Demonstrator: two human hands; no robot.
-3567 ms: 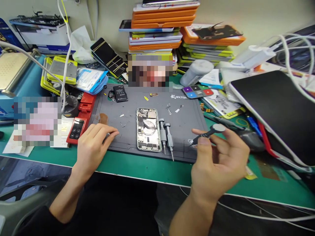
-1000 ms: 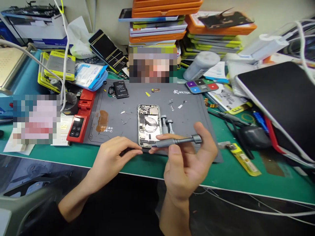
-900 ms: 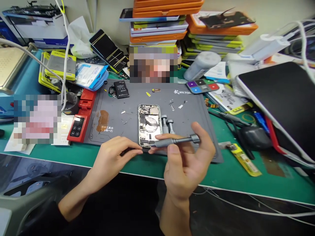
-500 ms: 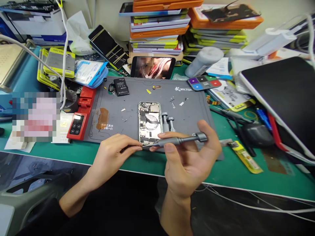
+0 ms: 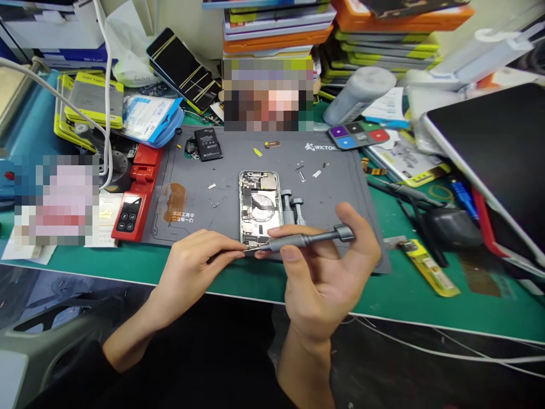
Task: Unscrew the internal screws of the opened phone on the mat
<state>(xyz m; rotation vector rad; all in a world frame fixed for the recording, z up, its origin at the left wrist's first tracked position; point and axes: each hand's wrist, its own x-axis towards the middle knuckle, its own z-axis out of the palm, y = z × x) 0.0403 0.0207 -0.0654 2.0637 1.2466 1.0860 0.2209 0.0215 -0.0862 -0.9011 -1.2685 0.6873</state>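
An opened phone (image 5: 260, 207) lies on the grey work mat (image 5: 221, 193), its inner parts and a round coil bare. My right hand (image 5: 323, 267) holds a grey precision screwdriver (image 5: 304, 238), thumb and fingers around its shaft. The driver's tip points left, at the phone's bottom edge. My left hand (image 5: 202, 258) is closed in a pinch at the phone's lower left corner, close to the tip; what lies between the fingertips is too small to name. Two more grey screwdrivers (image 5: 293, 205) lie right of the phone, partly behind my right hand.
A black battery (image 5: 208, 144) and several tiny parts lie on the mat. The red device with buttons (image 5: 130, 217) stands at its left edge. Stacked boxes (image 5: 276, 42) rise behind. A grey bottle (image 5: 360, 95), a yellow packet (image 5: 430, 267) and a black-topped panel (image 5: 494, 165) are on the right.
The camera view has shifted slightly, moving the background up. The screwdriver's tip has edged a little left, towards my left fingertips. Both hands keep their grips.
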